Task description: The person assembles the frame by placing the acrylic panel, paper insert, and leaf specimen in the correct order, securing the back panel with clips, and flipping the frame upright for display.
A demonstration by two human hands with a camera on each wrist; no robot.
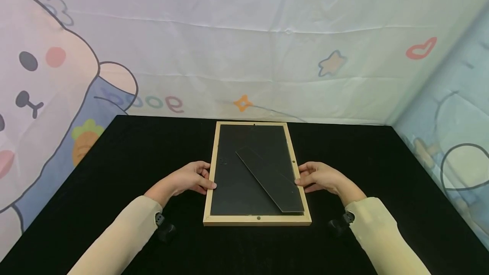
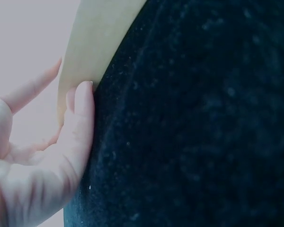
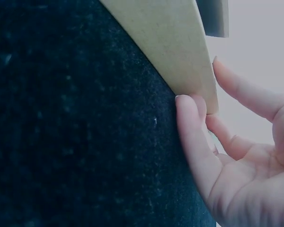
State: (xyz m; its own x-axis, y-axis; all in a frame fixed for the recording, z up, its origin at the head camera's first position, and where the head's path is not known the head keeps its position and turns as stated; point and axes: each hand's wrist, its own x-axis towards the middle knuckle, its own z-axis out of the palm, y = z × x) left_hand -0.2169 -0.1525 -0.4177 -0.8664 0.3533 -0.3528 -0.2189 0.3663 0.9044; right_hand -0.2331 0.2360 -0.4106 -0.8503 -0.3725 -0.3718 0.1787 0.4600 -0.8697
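A picture frame [image 1: 229, 181] with a light wooden border lies back side up on the black-covered table. Its dark backing carries a flat easel leg [image 1: 269, 181], set at a slant and folded down along the board. My left hand [image 1: 189, 178] holds the left border, thumb on top and fingers against the outer side. Opposite it, my right hand [image 1: 321, 177] grips the right border in the same way. From the left wrist, fingertips press the pale wooden side [image 2: 97, 42] just at the cloth. The right wrist view has fingertips at the other wooden side [image 3: 168, 42].
Black cloth covers the table [image 1: 160, 143], whose far edge meets a pale printed curtain [image 1: 267, 54]. Small metal turn-buttons, one of them a bottom fastener [image 1: 258, 218], sit on the wooden border. Dark wrist devices hang beneath both cream sleeves [image 1: 118, 237].
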